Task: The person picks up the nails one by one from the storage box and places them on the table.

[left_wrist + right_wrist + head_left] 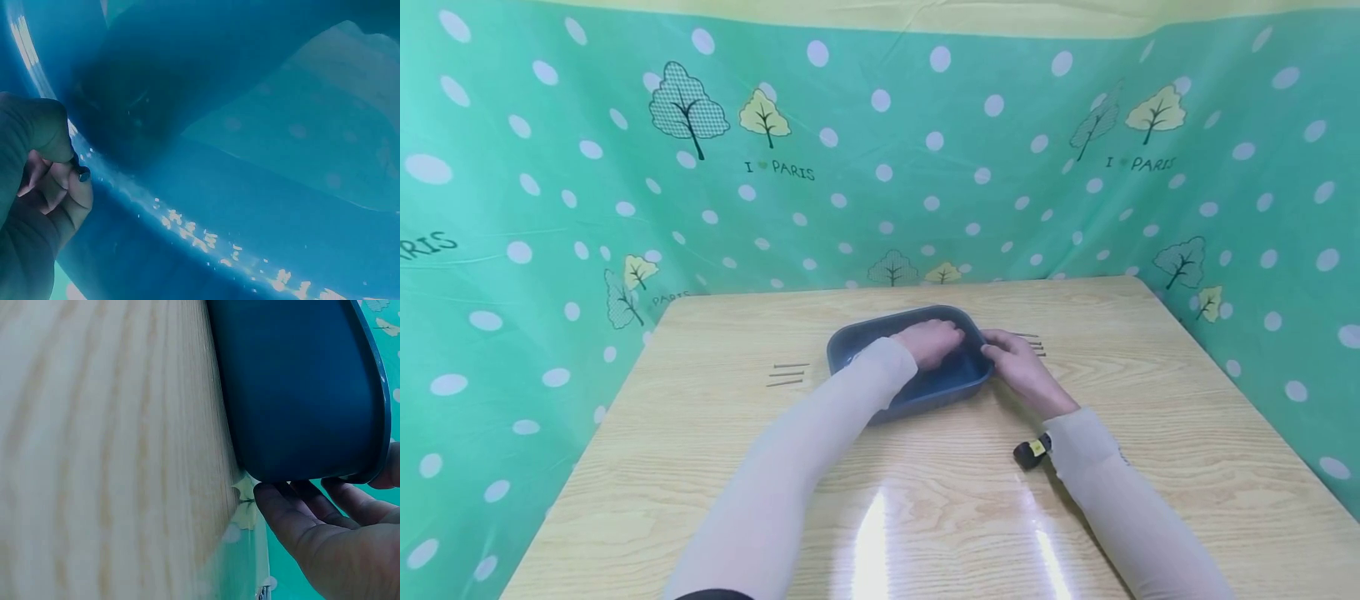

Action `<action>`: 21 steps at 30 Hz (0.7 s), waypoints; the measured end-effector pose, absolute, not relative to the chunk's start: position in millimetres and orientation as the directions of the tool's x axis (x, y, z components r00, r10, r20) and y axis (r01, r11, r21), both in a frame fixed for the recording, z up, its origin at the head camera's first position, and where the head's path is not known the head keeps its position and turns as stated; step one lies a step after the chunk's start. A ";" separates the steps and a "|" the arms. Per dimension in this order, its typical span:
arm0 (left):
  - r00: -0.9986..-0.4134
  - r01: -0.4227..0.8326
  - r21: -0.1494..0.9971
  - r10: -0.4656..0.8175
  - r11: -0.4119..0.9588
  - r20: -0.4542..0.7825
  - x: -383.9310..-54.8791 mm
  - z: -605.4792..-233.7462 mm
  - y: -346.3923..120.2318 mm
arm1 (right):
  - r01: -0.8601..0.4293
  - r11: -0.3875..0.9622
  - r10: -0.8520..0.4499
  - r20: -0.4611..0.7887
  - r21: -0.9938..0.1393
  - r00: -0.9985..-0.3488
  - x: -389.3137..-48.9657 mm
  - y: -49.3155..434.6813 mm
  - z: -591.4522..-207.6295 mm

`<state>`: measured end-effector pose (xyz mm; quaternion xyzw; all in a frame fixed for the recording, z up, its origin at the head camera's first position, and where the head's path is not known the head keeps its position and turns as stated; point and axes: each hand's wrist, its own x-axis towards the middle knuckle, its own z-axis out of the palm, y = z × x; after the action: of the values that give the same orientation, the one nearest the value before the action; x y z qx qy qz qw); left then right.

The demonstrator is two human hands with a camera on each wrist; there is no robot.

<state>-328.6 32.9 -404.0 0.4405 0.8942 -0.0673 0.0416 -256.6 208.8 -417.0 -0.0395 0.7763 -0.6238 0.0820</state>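
Note:
A dark blue plastic box (940, 390) with rounded corners sits on the table. My left hand (929, 340) reaches down inside it. In the left wrist view, that hand's thumb and finger pinch a nail (83, 175), its round head poking out by the box's shiny inner corner. My right hand (1021, 371) grips the box at its right end. Its thumb is over the rim, and the other fingers (290, 519) press the outside of the wall.
Three nails (786, 374) lie in a row left of the box. Several more nails (1036, 344) lie to the right, partly behind my right hand. A black wrist device (1030, 452) hangs at my right cuff. A green dotted curtain (880, 167) surrounds the wooden table (700, 467).

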 end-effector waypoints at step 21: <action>-0.635 0.743 0.184 0.765 0.643 -0.110 -328.3 -373.7 13.2 | 0.052 0.250 -0.139 -0.089 -0.967 -0.986 -254.9 209.8 -416.4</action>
<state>-328.3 13.2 -373.7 0.4178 0.9021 0.0609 0.0893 -254.9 209.8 -416.4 -0.0276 0.7867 -0.6118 0.0783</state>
